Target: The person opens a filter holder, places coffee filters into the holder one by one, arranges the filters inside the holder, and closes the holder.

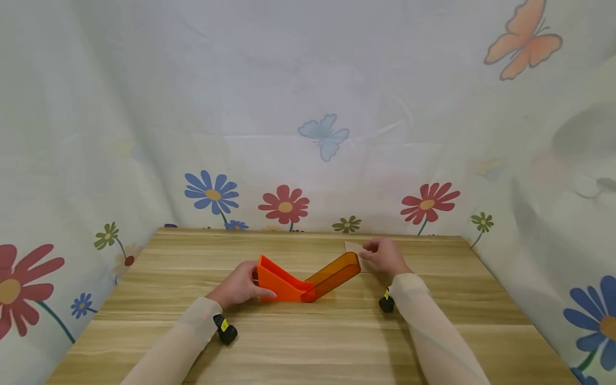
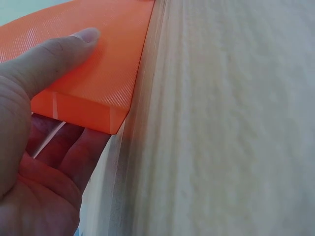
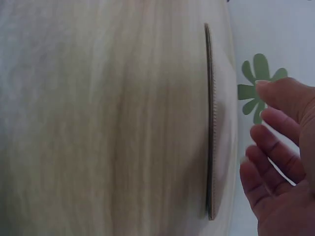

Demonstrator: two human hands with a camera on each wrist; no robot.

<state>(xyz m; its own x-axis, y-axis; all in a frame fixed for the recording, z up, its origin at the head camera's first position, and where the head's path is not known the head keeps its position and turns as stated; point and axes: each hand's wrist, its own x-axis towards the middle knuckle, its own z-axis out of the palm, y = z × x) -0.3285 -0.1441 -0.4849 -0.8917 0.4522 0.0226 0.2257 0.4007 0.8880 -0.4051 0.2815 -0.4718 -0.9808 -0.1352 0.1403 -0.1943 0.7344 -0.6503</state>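
Note:
My left hand (image 1: 240, 283) grips the closed end of an orange plastic case (image 1: 279, 280), thumb on its near side and fingers behind it. In the left wrist view the ridged orange wall (image 2: 106, 64) shows under the thumb, its lower edge along the tabletop. A see-through amber lid (image 1: 334, 275) joins the case at its right end and slants up to the right. Beyond the lid lies a flat beige piece (image 1: 353, 247) with a stitched-looking edge (image 3: 212, 123). My right hand (image 1: 385, 255) hovers by it, fingers loosely bent and apart from it in the right wrist view.
The wood-grain table (image 1: 298, 347) stretches under both arms. Behind it and at both sides hangs a pale cloth (image 1: 269, 96) printed with flowers and butterflies. A small black camera sits on each wrist, the left one (image 1: 225, 329) low over the table.

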